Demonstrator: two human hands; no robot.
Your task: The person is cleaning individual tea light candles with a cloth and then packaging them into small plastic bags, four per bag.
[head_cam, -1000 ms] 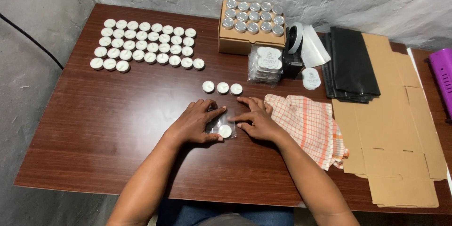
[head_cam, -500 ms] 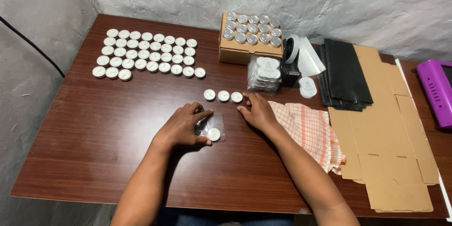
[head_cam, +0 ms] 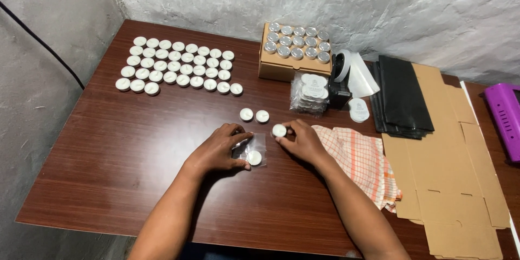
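Observation:
My left hand (head_cam: 222, 147) rests on the brown table and pinches the edge of a small clear plastic pouch (head_cam: 259, 149) with one white tealight (head_cam: 254, 157) inside it. My right hand (head_cam: 301, 141) holds another white tealight (head_cam: 279, 130) between thumb and fingers, just right of the pouch's mouth. Two loose tealights (head_cam: 254, 115) lie side by side on the table a little beyond both hands.
Several rows of tealights (head_cam: 176, 65) fill the far left. A cardboard box (head_cam: 281, 66) topped with metal-cupped candles, stacked filled pouches (head_cam: 310, 93), a label roll (head_cam: 352, 73), black bags (head_cam: 402, 96), a checked cloth (head_cam: 360, 158) and flat cardboard (head_cam: 452, 157) lie right. A purple device (head_cam: 506, 116) sits at the edge.
My right hand reached to the row of three loose tealights, picked one up and brought it back toward the pouch. My left hand kept hold of the pouch.

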